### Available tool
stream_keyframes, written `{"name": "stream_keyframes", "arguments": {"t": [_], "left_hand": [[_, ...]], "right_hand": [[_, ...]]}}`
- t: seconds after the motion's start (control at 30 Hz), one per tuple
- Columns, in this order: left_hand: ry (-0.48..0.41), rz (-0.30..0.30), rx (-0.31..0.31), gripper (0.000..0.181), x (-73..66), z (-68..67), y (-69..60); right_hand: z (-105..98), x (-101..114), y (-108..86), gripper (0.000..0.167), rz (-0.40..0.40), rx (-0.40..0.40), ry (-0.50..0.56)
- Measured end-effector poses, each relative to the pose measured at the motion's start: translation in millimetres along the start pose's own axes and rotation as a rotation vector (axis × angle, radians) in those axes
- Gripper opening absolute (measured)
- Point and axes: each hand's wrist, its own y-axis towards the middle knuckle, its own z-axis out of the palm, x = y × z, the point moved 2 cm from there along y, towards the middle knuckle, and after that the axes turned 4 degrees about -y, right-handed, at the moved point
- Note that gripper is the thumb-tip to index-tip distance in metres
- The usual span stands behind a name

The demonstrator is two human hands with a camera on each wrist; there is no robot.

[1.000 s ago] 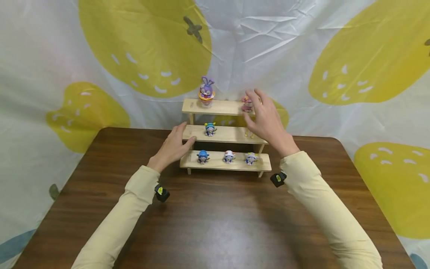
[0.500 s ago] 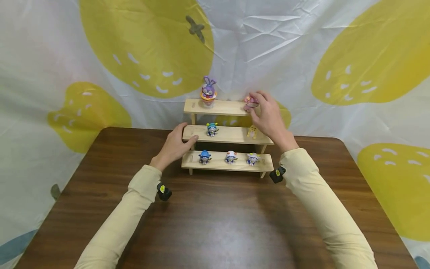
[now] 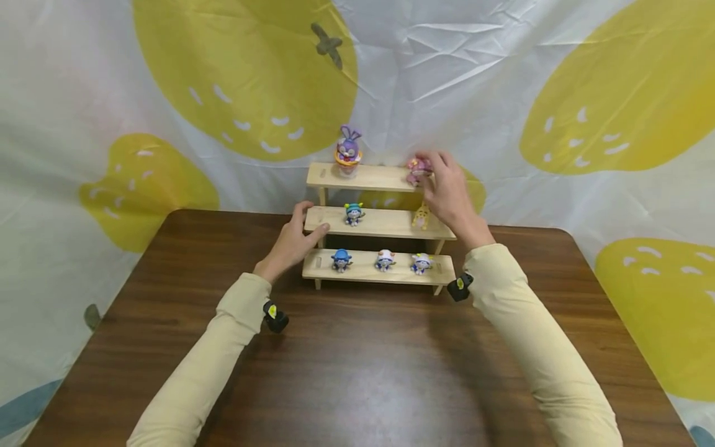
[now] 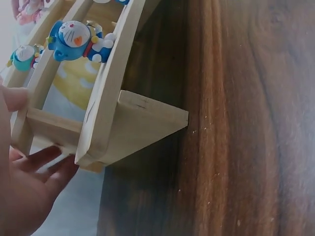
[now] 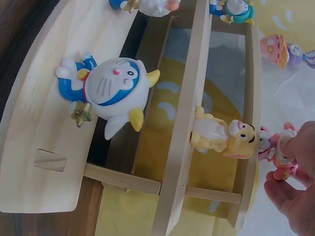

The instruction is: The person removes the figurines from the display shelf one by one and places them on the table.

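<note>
A three-step wooden display stand [image 3: 385, 273] stands on the table. My left hand [image 3: 293, 239] grips the left end of its middle step, thumb in front and fingers behind. My right hand [image 3: 449, 192] pinches a pink figurine [image 3: 416, 172] at the right of the top step; the fingers partly cover it. At the top left is a purple rabbit figurine [image 3: 347, 152] in a cup. The middle step bears a teal-hatted figurine [image 3: 354, 214] and a yellow figurine [image 5: 224, 135]. A blue-hatted figurine [image 4: 81, 42] and two white-hatted figurines, one with yellow horns [image 5: 115, 91], sit on the bottom step.
The stand is near the back of a brown wooden table [image 3: 357, 366]. Behind it hangs a white cloth [image 3: 436, 81] with yellow fruit prints. Each wrist carries a small black camera, one on the left [image 3: 275, 318] and one on the right [image 3: 460, 287].
My right hand has closed its fingers and thumb onto the pink figurine, which sits slightly further right in view. The left hand keeps its place at the stand.
</note>
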Motion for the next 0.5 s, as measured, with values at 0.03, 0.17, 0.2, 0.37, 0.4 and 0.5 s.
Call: {"name": "stream_keyframes", "arguments": {"t": [0.03, 0.17, 0.2, 0.37, 0.4, 0.5], "left_hand": [[-0.016, -0.007, 0.003, 0.070, 0.2, 0.7, 0.4], [-0.058, -0.030, 0.000, 0.069, -0.3, 1.8, 0.0], [-0.065, -0.033, -0.004, 0.069, -0.7, 1.8, -0.3], [-0.095, -0.044, -0.017, 0.068, -0.3, 1.5, -1.1], [-0.104, -0.048, -0.018, 0.068, -0.1, 1.5, -1.3], [-0.141, -0.070, -0.019, 0.068, 1.1, 2.2, -1.2]], "right_hand": [[-0.1, -0.2, -0.5, 0.035, -0.008, -0.010, 0.003], [-1.5, 1.9, -2.4, 0.034, -0.035, -0.047, 0.012], [-1.9, 3.2, -2.6, 0.034, -0.038, -0.050, 0.012], [-3.6, 11.8, -2.9, 0.034, -0.059, -0.053, 0.011], [-3.8, 13.4, -3.2, 0.034, -0.061, -0.052, 0.011], [-3.8, 17.6, -4.3, 0.035, -0.063, -0.048, 0.012]]}}
